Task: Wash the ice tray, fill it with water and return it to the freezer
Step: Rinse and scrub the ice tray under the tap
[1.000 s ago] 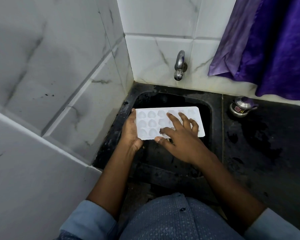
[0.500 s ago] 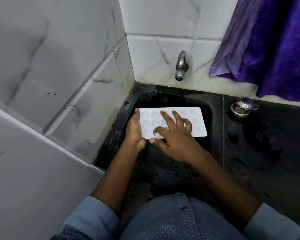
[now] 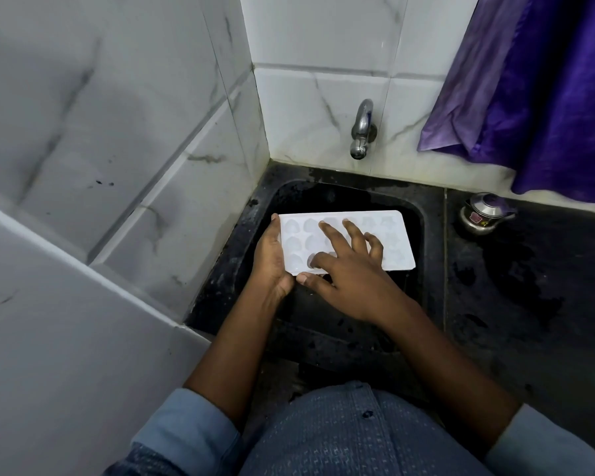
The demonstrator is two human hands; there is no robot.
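Left hand (image 3: 272, 261) gripping ice tray (image 3: 397, 245) edge, right hand (image 3: 352, 283) fingers (image 3: 331, 236) spread wide, hiding middle moulds

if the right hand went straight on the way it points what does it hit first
The right hand rests on the ice tray; going on, it would pass the tray's far edge and probably meet the back-left wall of the sink; depth is unclear.

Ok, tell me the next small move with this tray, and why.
Probably lift the right hand off the ice tray and open the tap. The left hand grips the tray's left end over the sink, the right hand's spread fingers rest on the cavities, and no water shows at the spout, so washing likely needs water first.
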